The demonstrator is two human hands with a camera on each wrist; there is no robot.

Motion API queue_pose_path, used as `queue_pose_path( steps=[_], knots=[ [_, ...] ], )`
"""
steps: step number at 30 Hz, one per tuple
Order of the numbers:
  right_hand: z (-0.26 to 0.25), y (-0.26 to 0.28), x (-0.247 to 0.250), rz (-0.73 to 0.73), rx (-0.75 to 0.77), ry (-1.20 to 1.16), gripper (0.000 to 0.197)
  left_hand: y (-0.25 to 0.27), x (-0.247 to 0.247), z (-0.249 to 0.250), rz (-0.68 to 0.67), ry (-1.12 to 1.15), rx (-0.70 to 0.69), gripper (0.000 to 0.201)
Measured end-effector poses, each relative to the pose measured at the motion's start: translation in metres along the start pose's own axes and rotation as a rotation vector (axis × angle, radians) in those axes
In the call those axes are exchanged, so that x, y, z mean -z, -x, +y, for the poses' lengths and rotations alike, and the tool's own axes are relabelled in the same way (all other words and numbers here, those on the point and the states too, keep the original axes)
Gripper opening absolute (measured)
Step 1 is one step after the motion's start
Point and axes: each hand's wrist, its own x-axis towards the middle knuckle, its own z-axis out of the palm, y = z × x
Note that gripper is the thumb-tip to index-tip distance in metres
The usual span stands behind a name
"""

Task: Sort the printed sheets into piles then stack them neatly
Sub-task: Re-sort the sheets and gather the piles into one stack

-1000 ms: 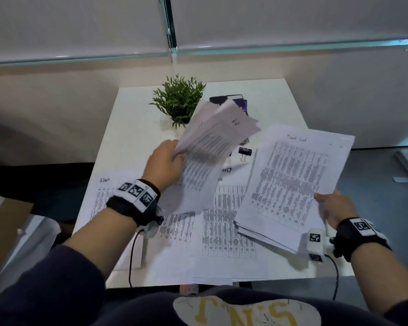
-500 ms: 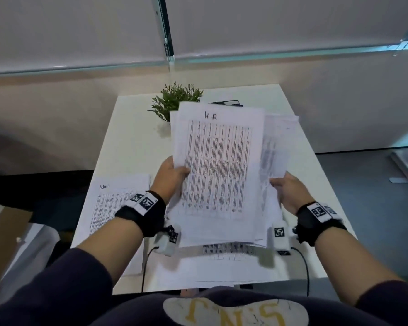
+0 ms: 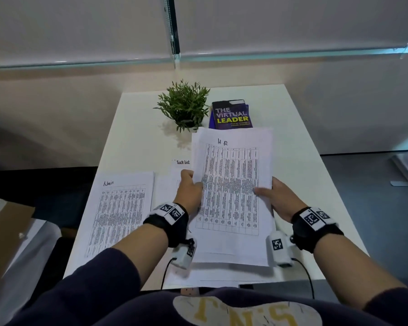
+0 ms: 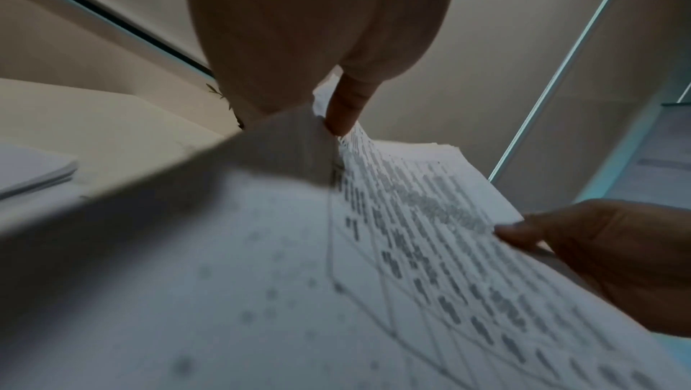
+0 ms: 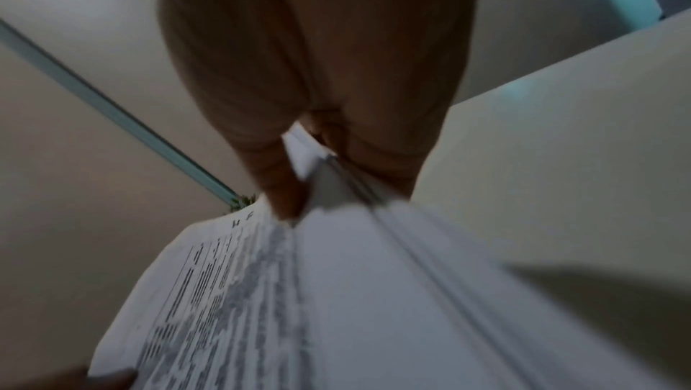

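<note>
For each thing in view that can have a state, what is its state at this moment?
HR stack: held above the table, gripped at both side edges.
Left hand: grips the stack's left edge.
Right hand: grips the stack's right edge.
Admin pile: flat on the table, untouched.
Task list sheet: flat, partly covered.
Book: closed, lying flat.

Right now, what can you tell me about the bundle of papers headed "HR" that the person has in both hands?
The HR bundle is a sheaf of several white printed sheets, the top one bearing a dense table under a handwritten "HR". It is held above the white table, tilted toward the person. The left hand pinches its left edge and the right hand its right edge, thumb on the top page. The sheet edges sit slightly uneven. It overlaps the sheet headed "Task list" lying beneath.
</note>
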Motion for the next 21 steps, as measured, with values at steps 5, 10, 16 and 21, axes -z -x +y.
queue_pose_path(
  steps=[5, 10, 16, 21],
  knots=[
    [0.016, -0.005, 0.018, 0.22, 0.036, 0.143, 0.031, -0.008, -0.015, -0.025, -0.037, -0.122, -0.041, 0.04],
    [0.035, 0.001, 0.066, 0.432, -0.001, 0.195, 0.029, -0.009, -0.03, -0.083, -0.146, -0.812, 0.041, 0.025],
    [0.046, 0.005, 0.089, 0.452, -0.048, 0.078, 0.04, -0.014, -0.042, -0.107, -0.122, -0.882, 0.139, 0.1],
    [0.052, -0.002, 0.083, 0.422, -0.074, 0.075, 0.041, -0.019, -0.046, -0.106, -0.101, -0.819, 0.193, 0.107]
  ],
)
